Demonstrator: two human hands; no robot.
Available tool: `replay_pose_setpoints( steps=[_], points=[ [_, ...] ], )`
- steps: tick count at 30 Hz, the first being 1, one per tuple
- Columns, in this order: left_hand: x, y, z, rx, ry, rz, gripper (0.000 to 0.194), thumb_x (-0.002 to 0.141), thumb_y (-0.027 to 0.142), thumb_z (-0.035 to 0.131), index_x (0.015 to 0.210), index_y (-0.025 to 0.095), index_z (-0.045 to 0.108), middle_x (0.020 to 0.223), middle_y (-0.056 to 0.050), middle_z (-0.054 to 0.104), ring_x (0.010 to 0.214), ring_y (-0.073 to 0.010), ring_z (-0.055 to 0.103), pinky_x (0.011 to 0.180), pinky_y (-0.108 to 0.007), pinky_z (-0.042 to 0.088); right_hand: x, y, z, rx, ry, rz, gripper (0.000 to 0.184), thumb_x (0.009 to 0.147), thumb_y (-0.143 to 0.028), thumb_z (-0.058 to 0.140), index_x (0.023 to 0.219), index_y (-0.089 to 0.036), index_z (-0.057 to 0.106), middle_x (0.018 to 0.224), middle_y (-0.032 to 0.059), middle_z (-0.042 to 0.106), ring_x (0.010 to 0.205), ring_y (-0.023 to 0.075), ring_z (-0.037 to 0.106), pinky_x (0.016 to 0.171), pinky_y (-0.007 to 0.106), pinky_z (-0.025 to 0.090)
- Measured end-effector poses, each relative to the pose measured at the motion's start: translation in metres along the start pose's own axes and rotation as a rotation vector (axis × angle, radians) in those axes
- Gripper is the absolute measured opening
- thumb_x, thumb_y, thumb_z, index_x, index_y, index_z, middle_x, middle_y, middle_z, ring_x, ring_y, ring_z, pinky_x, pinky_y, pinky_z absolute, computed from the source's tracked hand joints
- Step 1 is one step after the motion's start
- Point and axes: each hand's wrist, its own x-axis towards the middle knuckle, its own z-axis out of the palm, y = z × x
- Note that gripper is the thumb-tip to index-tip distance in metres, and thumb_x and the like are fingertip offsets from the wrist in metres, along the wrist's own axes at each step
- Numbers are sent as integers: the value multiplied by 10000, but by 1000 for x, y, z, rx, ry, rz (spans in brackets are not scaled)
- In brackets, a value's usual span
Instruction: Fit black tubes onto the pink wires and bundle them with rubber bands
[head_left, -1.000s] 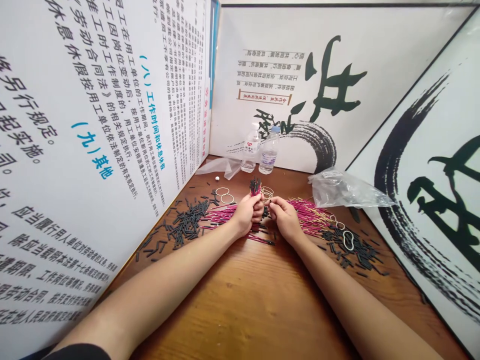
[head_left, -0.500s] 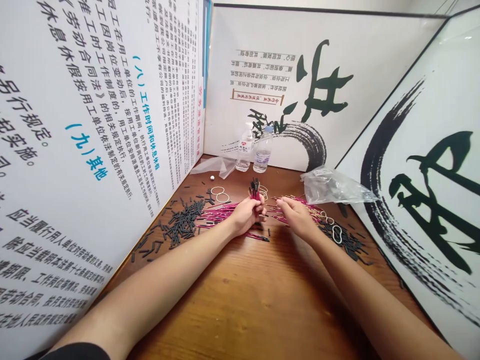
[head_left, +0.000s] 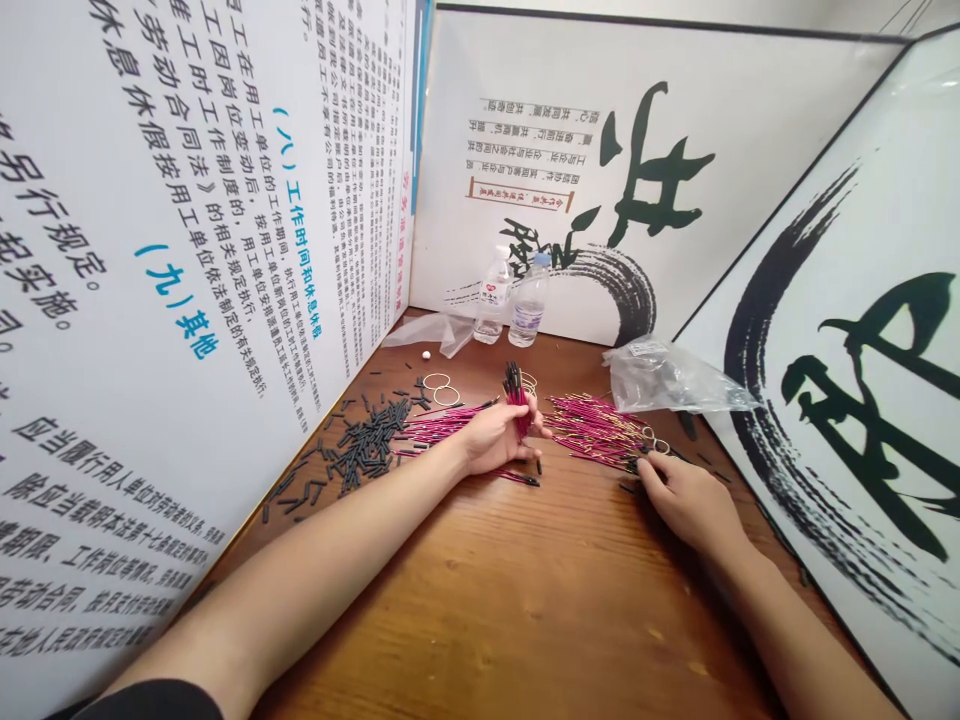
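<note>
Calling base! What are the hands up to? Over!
Left hand holds black-tipped pink sticks. Right hand down at loose black pieces. Plastic bag beyond, touching neither hand.

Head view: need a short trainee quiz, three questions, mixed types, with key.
1. Which hand grips the bundle of pink sticks?

2. True or false: both bottles stand upright.

3. Which of these is nearest the right hand?
A) the bottles
B) the black pieces by its fingers
C) the clear bag

Key:
1. The left hand.
2. True.
3. B.
</note>
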Motion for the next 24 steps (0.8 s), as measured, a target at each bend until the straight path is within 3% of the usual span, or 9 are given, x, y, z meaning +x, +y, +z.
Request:
replay_pose_setpoints(
  steps=[4, 12, 20, 24],
  points=[
    [-1, 1, -2, -16, -57, -29, 112, 814, 236, 593, 889, 193, 522, 859, -34, 593, 875, -200, 623, 635, -299, 505, 3, -2, 6, -38, 11, -7, 355, 889, -417, 344, 636, -212, 485, 700, 45, 653, 644, 192, 584, 545, 274, 260],
    [2, -2, -7, -23, -74, -7, 77, 832, 221, 569, 879, 167, 538, 813, -47, 596, 878, -219, 642, 684, -316, 509, 4, -1, 7, -37, -21, 19, 347, 885, -438, 354, 668, -224, 518, 789, 38, 675, 736, 206, 613, 573, 277, 308],
    [-1, -1, -5, 8, -99, -111, 95, 853, 255, 551, 920, 189, 538, 701, 6, 492, 674, -133, 567, 628, -269, 458, 5, 2, 10, 49, 97, -16, 371, 870, -462, 383, 679, -231, 601, 824, 31, 652, 807, 209, 614, 608, 287, 357],
    [0, -2, -6, -19, -99, -77, 81, 829, 220, 567, 884, 165, 542, 690, -1, 476, 650, -121, 536, 580, -231, 397, 5, 3, 14, 49, 161, -65, 370, 879, -435, 393, 665, -225, 608, 807, 37, 659, 832, 212, 601, 646, 297, 377]
  ],
)
